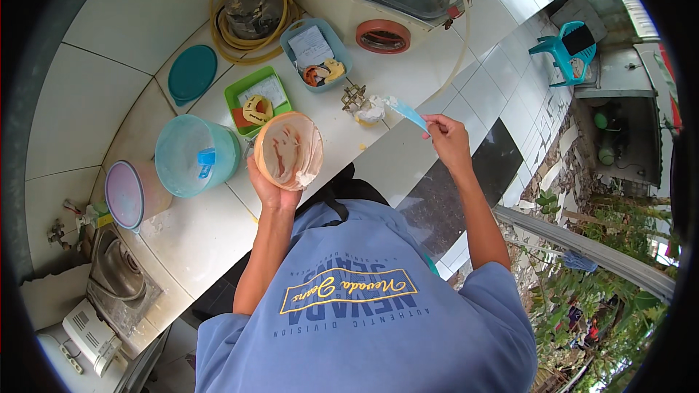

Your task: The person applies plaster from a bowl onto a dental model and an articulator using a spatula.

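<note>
My left hand (274, 191) is closed around an orange flexible mixing bowl (293, 150), its mouth tipped up and its inside smeared with pale paste. Between the fingers of my right hand (448, 140) is a light-blue spatula (410, 113), with white paste on its blade. That blade's tip reaches a mound of white paste (370, 110) at the counter's edge. Against the mound stands a small brass-coloured hinged metal frame (354, 96); whether the blade touches the mound, I cannot tell.
Left of the bowl, a green tray (233, 93) holds a yellow dental cast. Behind it is a blue tray (293, 33) with paper and casts. Farther left stand a turquoise tub (175, 138), a lidded bucket (122, 193) and a sink (120, 269). A large cream machine (328, 0) stands behind.
</note>
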### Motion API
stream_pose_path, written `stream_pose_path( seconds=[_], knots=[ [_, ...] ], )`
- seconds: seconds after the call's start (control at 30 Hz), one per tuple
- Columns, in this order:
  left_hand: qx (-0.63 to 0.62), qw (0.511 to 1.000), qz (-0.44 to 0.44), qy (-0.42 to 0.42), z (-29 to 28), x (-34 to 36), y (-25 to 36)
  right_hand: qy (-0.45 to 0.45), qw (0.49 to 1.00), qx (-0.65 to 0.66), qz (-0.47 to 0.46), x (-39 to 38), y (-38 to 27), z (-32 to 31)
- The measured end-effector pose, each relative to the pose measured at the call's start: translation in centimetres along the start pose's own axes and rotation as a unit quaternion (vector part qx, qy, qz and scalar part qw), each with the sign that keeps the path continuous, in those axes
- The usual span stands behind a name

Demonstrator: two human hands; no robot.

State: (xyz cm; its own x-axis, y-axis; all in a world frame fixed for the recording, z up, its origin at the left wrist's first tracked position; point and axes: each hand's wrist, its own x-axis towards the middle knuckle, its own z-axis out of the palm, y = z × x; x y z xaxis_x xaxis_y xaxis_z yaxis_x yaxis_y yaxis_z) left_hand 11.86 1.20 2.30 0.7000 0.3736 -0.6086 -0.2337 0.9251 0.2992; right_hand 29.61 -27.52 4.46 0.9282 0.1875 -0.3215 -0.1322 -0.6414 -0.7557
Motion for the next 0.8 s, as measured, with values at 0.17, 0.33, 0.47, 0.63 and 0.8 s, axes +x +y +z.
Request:
stream_pose_path(
  seconds=[0.17, 0.33, 0.47, 0.63, 0.8],
  knots=[
    [-0.005, 1.000, -0.022, -0.021, -0.5, 0.4, -0.3, 0.025, 0.991, -0.113, -0.073, 1.7, -1.5, 2.7],
    [-0.004, 0.999, -0.028, -0.023, -0.7, 0.0, 0.0, 0.020, 0.969, -0.207, -0.129, 0.8, -2.4, 2.8],
    [-0.011, 1.000, -0.022, -0.016, -1.4, -0.2, 0.4, 0.028, 0.948, -0.248, -0.199, -1.3, -3.4, 1.9],
    [-0.027, 0.999, -0.028, -0.010, -1.7, -0.2, 0.8, 0.039, 0.950, -0.256, -0.175, -3.7, -3.2, 0.4],
    [-0.075, 0.994, -0.056, -0.052, -1.4, 0.4, 0.4, 0.073, 0.974, -0.091, -0.196, -8.1, -6.1, 1.1]
  ],
)
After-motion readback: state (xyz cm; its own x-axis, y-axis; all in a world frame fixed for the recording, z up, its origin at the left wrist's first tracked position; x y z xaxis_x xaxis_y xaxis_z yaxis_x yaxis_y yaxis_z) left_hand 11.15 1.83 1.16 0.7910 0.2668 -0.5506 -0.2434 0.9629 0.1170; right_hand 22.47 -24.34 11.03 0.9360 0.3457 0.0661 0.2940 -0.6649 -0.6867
